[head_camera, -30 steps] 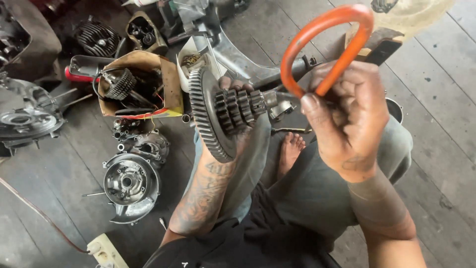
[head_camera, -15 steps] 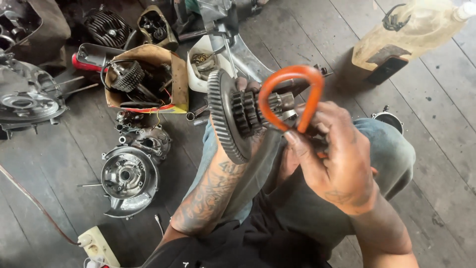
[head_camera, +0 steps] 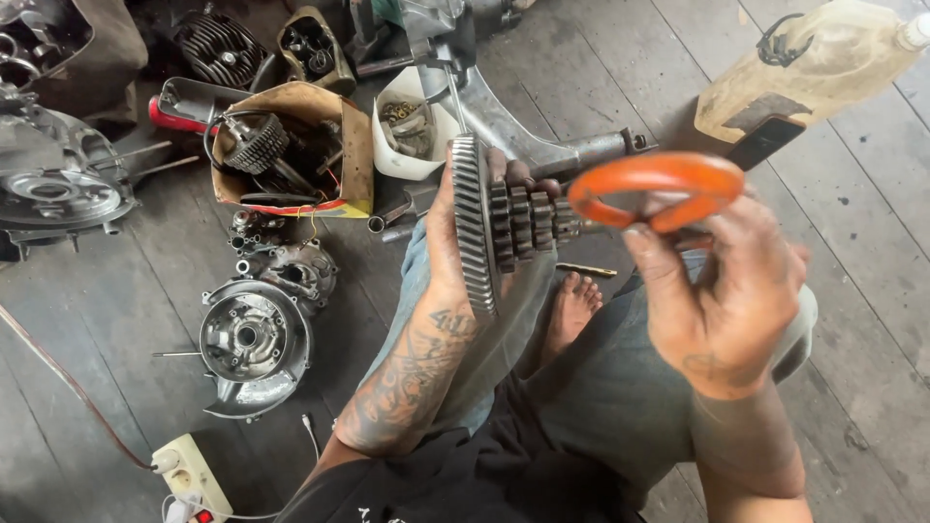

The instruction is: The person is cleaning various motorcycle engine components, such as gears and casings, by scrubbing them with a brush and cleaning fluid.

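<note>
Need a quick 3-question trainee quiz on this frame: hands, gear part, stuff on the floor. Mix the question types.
1. True or false: the left hand grips the gear cluster.
2. What does the right hand hold? A) orange ring B) hammer C) plastic jug
3. Which container on the plank floor holds a small toothed gear: the cardboard box or the white tub?

Key: 1 true; 2 A; 3 cardboard box.
</note>
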